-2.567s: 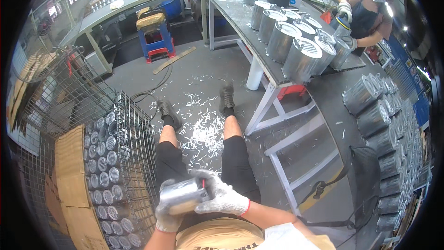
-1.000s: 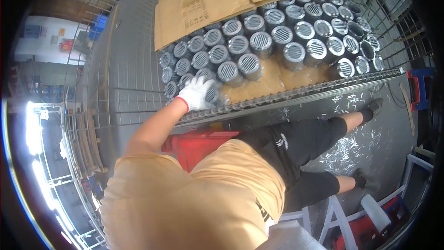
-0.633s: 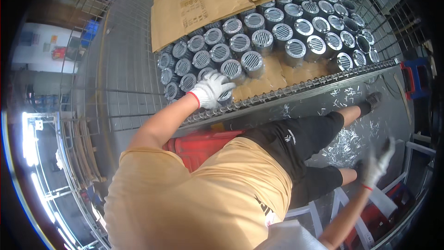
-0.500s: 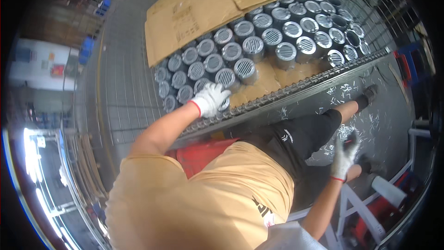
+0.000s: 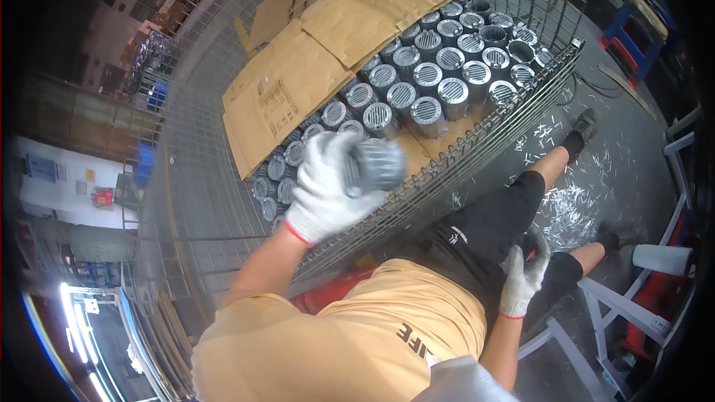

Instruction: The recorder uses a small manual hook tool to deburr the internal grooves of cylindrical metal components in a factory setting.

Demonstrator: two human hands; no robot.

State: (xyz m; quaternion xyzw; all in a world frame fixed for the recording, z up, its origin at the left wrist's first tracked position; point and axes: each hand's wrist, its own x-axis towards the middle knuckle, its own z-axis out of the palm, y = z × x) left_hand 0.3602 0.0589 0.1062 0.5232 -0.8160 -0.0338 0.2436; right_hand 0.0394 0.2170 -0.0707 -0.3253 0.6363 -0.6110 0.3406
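Overhead, the gloved left hand (image 5: 328,190) clasps a ribbed grey cylinder (image 5: 378,165) above the wire cage (image 5: 477,152), at nine o'clock of stacked cylinders (image 5: 439,78); right hand (image 5: 523,279), curled shut, holds something dark and unclear by the thigh

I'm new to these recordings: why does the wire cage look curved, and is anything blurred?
Head view: the fisheye lens bends the wire cage toward the dark rim; the grey can in the left hand is smeared by motion; bright glare burns out the lower left corner.
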